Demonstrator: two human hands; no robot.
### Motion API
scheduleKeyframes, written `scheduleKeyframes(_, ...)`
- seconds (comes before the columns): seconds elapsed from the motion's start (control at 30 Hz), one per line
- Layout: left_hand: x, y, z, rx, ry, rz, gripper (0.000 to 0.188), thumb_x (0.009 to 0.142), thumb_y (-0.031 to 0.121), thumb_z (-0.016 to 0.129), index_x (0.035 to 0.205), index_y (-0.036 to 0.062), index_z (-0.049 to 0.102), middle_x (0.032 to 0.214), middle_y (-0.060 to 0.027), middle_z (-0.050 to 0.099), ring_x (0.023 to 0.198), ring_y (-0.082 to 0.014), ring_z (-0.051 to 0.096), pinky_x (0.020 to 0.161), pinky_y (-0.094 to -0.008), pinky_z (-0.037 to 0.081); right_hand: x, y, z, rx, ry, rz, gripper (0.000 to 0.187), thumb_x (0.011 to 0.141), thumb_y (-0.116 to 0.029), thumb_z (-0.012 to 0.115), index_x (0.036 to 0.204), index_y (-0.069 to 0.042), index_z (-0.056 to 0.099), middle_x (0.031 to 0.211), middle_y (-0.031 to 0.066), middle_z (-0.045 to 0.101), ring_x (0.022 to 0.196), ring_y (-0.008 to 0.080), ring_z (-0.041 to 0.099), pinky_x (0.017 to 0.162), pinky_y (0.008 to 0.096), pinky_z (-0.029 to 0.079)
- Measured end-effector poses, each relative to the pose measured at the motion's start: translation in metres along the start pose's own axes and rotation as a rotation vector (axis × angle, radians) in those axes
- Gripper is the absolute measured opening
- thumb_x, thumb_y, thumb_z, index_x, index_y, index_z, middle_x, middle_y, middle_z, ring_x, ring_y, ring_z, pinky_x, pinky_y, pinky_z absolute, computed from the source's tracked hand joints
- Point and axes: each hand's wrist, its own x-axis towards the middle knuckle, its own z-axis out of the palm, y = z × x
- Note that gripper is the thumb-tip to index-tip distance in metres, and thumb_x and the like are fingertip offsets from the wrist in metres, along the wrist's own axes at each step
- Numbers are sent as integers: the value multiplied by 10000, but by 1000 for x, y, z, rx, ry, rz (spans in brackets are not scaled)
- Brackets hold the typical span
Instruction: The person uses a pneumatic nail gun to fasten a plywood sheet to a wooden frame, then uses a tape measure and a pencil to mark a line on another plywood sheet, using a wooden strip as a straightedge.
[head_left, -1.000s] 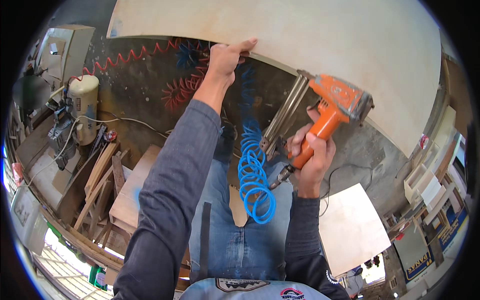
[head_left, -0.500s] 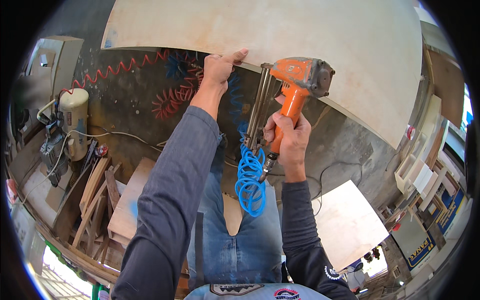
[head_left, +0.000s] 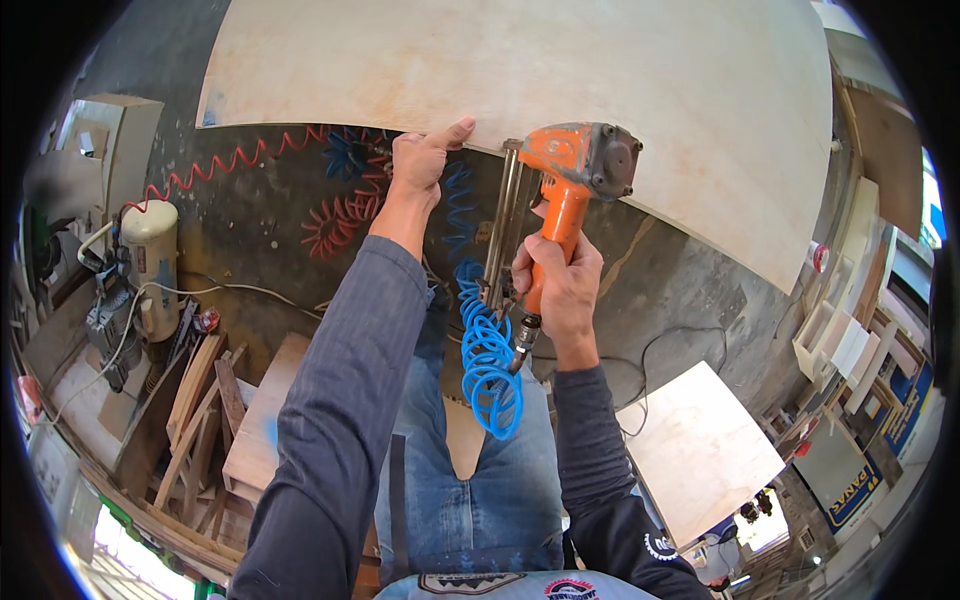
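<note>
A large pale plywood sheet (head_left: 520, 70) spans the top of the view. My left hand (head_left: 422, 165) grips its near edge, thumb lying on top and fingers curled under, where they are partly hidden. In my right hand (head_left: 565, 285) is an orange pneumatic nail gun (head_left: 562, 210), held by its handle. Its nose and long metal magazine (head_left: 508, 205) are at the sheet's edge, just right of my left hand; whether they touch cannot be made out. From the handle's fitting hangs a coiled blue air hose (head_left: 490, 360), above my thighs.
A cream air compressor tank (head_left: 152, 265) stands at left, joined by a coiled red hose (head_left: 245, 155). Wood offcuts (head_left: 200, 420) fill the lower left. A pale board (head_left: 700, 450) lies at lower right. Panels and scraps (head_left: 860, 320) line the right side, and thin cables cross the floor.
The plywood's near edge appears slightly lower in view. My right hand and the nail gun have shifted a little left and down; my left hand still grips the edge.
</note>
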Motion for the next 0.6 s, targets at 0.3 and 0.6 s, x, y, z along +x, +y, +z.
scheduleKeyframes(0.3, 1, 0, -4, 16, -29, -18, 297, 738, 310, 895, 830, 81, 730, 859, -21, 707, 820, -131, 620, 741, -328, 402, -4, 2, -22, 54, 33, -47, 410, 914, -100, 598, 1286, 46, 507, 689, 82, 593, 510, 124, 537, 495, 258, 435)
scheduleKeyframes(0.6, -5, 4, 1, -31, -20, -89, 300, 754, 281, 887, 885, 68, 721, 887, -29, 716, 828, -156, 656, 736, -333, 435, 22, -11, -9, 22, -34, -40, 368, 909, -110, 618, 1233, 40, 528, 689, 79, 589, 503, 124, 536, 479, 265, 437)
